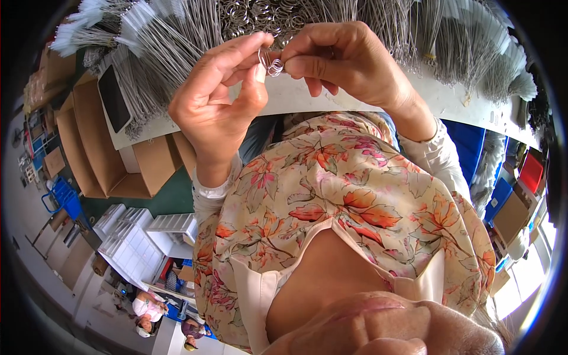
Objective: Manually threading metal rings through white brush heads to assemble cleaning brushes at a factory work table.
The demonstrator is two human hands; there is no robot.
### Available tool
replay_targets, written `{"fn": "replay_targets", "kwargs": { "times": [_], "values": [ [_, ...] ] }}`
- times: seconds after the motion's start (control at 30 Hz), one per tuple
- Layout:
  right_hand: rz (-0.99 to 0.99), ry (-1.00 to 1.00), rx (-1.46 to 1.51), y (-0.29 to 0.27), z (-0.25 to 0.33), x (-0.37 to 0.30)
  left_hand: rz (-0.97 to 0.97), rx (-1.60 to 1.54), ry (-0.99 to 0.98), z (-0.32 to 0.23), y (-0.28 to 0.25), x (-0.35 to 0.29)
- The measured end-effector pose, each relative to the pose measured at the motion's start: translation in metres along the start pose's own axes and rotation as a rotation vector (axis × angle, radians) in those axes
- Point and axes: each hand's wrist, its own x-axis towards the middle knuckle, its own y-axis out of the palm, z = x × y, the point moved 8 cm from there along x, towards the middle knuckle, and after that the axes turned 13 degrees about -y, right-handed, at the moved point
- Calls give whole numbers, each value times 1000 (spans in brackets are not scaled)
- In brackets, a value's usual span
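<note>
My left hand (pixel 219 89) pinches a thin metal ring (pixel 261 57) between thumb and forefinger, its other fingers curled behind. Hanging with that ring are a few smaller shiny metal loops (pixel 274 68). At their right side, my right hand (pixel 349 59) is closed, thumb pressed against forefinger, with the fingertips touching the loops. Exactly what sits between those right fingertips is hidden. Both hands are raised above the near edge of the white table (pixel 296 102), in front of a heap of loose metal rings (pixel 251 16).
Bundles of thin wire brushes with white bristles lie left (pixel 160 35) and right (pixel 473 41) of the ring heap. A dark phone (pixel 115 99) lies at the table's left edge. Open cardboard boxes (pixel 97 139) and white crates (pixel 133 242) stand to the left; two people are far off.
</note>
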Motion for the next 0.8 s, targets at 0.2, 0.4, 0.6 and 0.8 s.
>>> {"fn": "replay_targets", "kwargs": {
  "times": [0.2, 0.4, 0.6, 0.8],
  "values": [
    [-137, -63, 114, -2, 4, -1, 101, 43, -8, -1, 8, 1],
    [11, -46, -4, 0, 6, 6, 87, 90, 40, -1, 4, 3],
    [163, -48, -55, -2, 26, 11, 123, 109, 73, 1, 7, 2],
    [74, 52, 76, -1, -2, 2, 73, -36, 8, 11, 7, -3]
  ]
}}
